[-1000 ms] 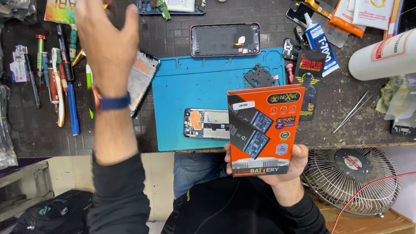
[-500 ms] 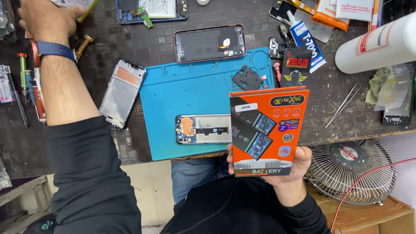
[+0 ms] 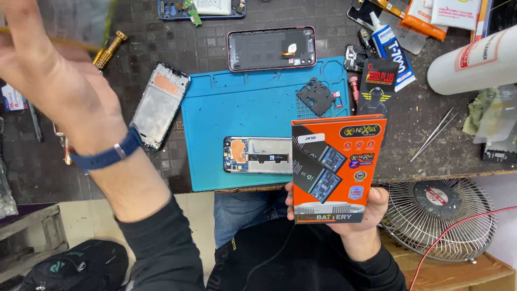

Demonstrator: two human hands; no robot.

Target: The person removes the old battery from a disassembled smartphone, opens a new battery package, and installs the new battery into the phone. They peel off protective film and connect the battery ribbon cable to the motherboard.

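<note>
The right hand [image 3: 350, 213] grips an orange battery box [image 3: 335, 168] from below, thumb on the left edge and fingers wrapped round the right, and holds it upright in front of the desk's [image 3: 134, 178] near edge, above the person's lap. The box is a flat carton with its long axis running up and down and its printed face turned toward the camera; that face is orange with a black diagonal band picturing two dark battery cells, and a white strip crosses its foot. Whether it is sealed or what lies inside cannot be told. Just left of the box, on the blue work mat [image 3: 242, 116], an opened phone body [image 3: 257, 154] lies lengthwise left to right, with its circuit board bared at the left end. A small black cover plate [image 3: 315, 96] rests on the mat's upper right, and a pink-rimmed phone frame [image 3: 271, 48] lies across the mat's far edge. Another bare frame [image 3: 160, 105] lies tilted just beside the mat's left side. The left hand [image 3: 56, 81] is raised near the camera, blurred, with a blue wristband [image 3: 105, 156]; it seems to pinch a thin clear sheet [image 3: 75, 21] at the top edge, though the grasp is not plain.
</note>
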